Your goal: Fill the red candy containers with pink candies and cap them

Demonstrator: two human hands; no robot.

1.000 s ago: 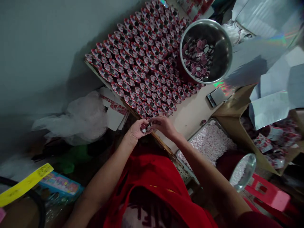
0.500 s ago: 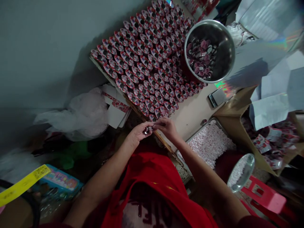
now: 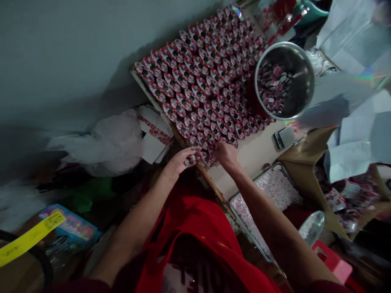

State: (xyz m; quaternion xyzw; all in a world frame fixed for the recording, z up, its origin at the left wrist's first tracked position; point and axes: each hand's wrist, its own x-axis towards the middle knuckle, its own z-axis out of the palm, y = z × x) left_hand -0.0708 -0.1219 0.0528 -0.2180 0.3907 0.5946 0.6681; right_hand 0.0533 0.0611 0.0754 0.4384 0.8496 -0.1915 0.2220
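Note:
My left hand (image 3: pixel 184 159) is curled round a few small round caps (image 3: pixel 190 160), shiny and silvery, near the table's front edge. Just to the right, my right hand (image 3: pixel 225 154) is closed, its fingertips down among the nearest of the red-and-pink printed pieces (image 3: pixel 205 110). Whatever those fingers pinch is hidden. The printed pieces stand in tight slanted rows, each oval top with a dark round centre. On their right side a deep metal pot (image 3: pixel 305 99) holds many loose pink and silvery caps (image 3: pixel 276 87).
A metal tray (image 3: pixel 265 255) of small pale pieces lies right of my right forearm, beside a cardboard box (image 3: pixel 301 156) of printed packets. A small scale-like device (image 3: pixel 284 137) sits on the table (image 3: pixel 249 150). Plastic bags (image 3: pixel 113 138) lie left, near the wall.
My hands were together at the caps; now they are apart. The right hand has moved to the near printed pieces, while the left stays at the edge. The camera view has shifted slightly.

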